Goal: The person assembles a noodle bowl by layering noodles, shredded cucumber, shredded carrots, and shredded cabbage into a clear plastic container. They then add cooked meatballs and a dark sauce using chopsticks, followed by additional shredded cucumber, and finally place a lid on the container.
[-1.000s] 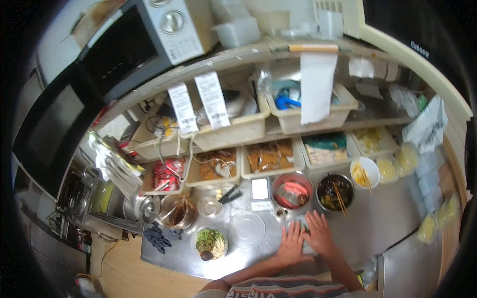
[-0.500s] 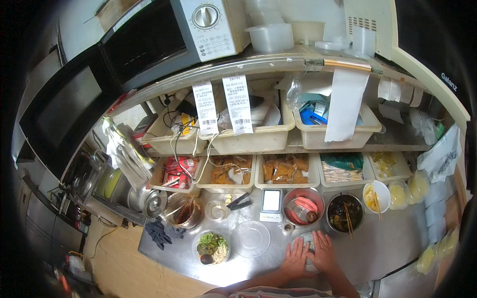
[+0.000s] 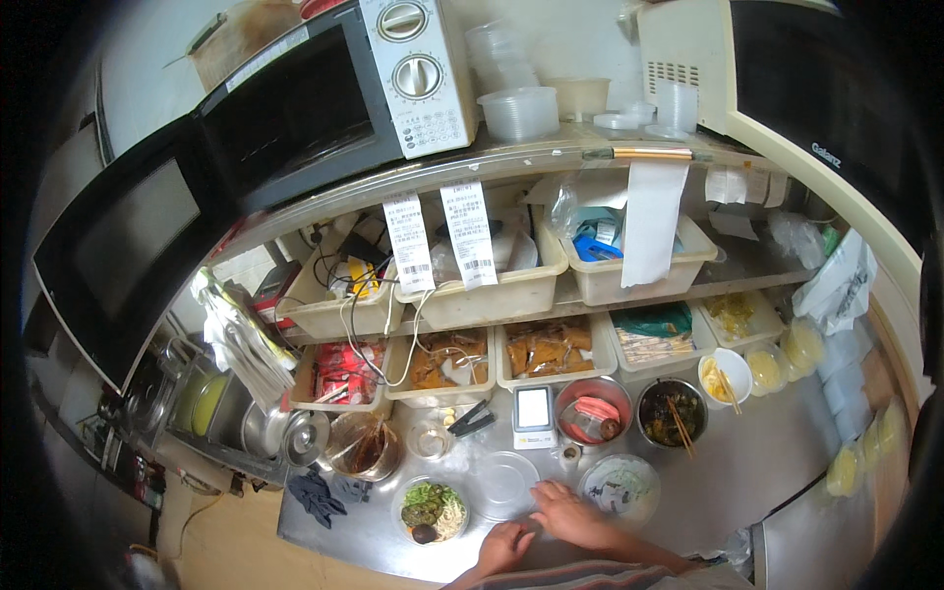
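My left hand (image 3: 504, 547) is over the front edge of the steel table, between a food bowl and my right hand. Its fingers are loosely bent, thumb apart, with nothing visible in them. My right hand (image 3: 564, 513) reaches left, fingers extended to the right rim of a clear round lid (image 3: 505, 484) lying flat. Whether it touches the lid is hard to tell. Left of the lid stands the uncovered clear bowl of greens, pale strands and a dark round piece (image 3: 433, 511). By my right wrist sits a round container with a translucent lid (image 3: 619, 489).
Along the table's back are a small scale (image 3: 534, 413), a steel bowl of red sausage-like pieces (image 3: 594, 413), a dark pot with chopsticks (image 3: 672, 413), a white bowl (image 3: 725, 377) and black tongs (image 3: 473, 420). Packet bins (image 3: 551, 382) stand behind. A dark cloth (image 3: 315, 500) lies left.
Both hands have left the lidded container, which is now uncovered to view. They have moved left, the right one to the rim of the loose lid. The view has shifted too.
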A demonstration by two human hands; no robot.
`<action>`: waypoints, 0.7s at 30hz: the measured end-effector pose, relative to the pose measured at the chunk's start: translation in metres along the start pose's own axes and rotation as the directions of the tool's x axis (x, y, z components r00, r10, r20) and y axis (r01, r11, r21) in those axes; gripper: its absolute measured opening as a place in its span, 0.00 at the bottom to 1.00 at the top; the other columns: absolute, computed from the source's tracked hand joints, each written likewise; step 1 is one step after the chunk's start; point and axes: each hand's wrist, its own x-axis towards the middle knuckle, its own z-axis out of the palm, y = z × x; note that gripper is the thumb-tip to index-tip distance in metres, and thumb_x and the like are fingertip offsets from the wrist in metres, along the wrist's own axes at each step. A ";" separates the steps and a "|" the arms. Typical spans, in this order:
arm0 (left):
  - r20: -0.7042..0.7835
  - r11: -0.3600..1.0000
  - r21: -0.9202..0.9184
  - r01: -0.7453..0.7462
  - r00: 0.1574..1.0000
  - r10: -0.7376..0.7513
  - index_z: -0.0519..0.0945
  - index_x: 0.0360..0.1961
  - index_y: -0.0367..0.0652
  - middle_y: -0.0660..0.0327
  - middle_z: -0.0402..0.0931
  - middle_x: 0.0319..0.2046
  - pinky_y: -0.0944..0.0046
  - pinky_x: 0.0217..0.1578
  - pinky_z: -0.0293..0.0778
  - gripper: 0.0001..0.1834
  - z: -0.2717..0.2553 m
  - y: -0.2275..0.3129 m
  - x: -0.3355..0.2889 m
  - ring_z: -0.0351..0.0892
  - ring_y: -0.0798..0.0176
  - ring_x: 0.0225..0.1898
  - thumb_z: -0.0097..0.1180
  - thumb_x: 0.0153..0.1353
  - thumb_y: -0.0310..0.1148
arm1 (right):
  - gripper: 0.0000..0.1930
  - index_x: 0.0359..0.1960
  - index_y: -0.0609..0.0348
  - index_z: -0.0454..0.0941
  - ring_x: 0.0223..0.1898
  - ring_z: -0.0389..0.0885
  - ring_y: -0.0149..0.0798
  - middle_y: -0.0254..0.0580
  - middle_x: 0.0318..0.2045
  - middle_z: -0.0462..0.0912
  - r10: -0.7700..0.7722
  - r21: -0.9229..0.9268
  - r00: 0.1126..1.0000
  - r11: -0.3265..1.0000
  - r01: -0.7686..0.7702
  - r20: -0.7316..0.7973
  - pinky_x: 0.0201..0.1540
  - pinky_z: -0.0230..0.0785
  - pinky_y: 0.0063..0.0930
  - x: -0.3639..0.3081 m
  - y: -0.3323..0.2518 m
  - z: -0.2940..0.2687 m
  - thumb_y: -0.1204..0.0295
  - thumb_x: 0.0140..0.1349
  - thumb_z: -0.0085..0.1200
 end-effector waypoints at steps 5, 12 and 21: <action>0.087 0.990 -0.042 0.134 0.988 -0.130 0.81 0.33 0.41 0.52 0.78 0.26 0.59 0.31 0.74 0.09 0.001 -0.090 -0.084 0.78 0.51 0.28 0.63 0.54 0.34 | 0.26 0.55 0.61 0.68 0.64 0.58 0.52 0.49 0.58 0.66 0.087 -0.143 0.989 0.987 -0.069 0.120 0.62 0.55 0.47 0.013 -0.013 0.055 0.63 0.56 0.57; 0.011 0.959 -0.117 0.258 0.966 -0.258 0.80 0.29 0.38 0.57 0.78 0.25 0.63 0.30 0.72 0.13 -0.015 -0.091 -0.102 0.78 0.61 0.28 0.61 0.56 0.39 | 0.26 0.55 0.61 0.69 0.65 0.56 0.50 0.48 0.59 0.66 0.082 -0.149 0.995 0.986 -0.071 0.065 0.64 0.52 0.45 0.018 -0.020 0.076 0.63 0.55 0.57; 0.380 0.515 -0.517 0.683 0.723 -0.577 0.77 0.27 0.43 0.57 0.75 0.24 0.60 0.30 0.71 0.05 -0.033 -0.061 -0.082 0.75 0.56 0.27 0.51 0.58 0.30 | 0.15 0.42 0.61 0.78 0.47 0.71 0.49 0.47 0.43 0.76 -0.031 -0.082 0.997 0.996 0.025 -0.076 0.50 0.64 0.43 -0.010 -0.022 0.095 0.66 0.54 0.55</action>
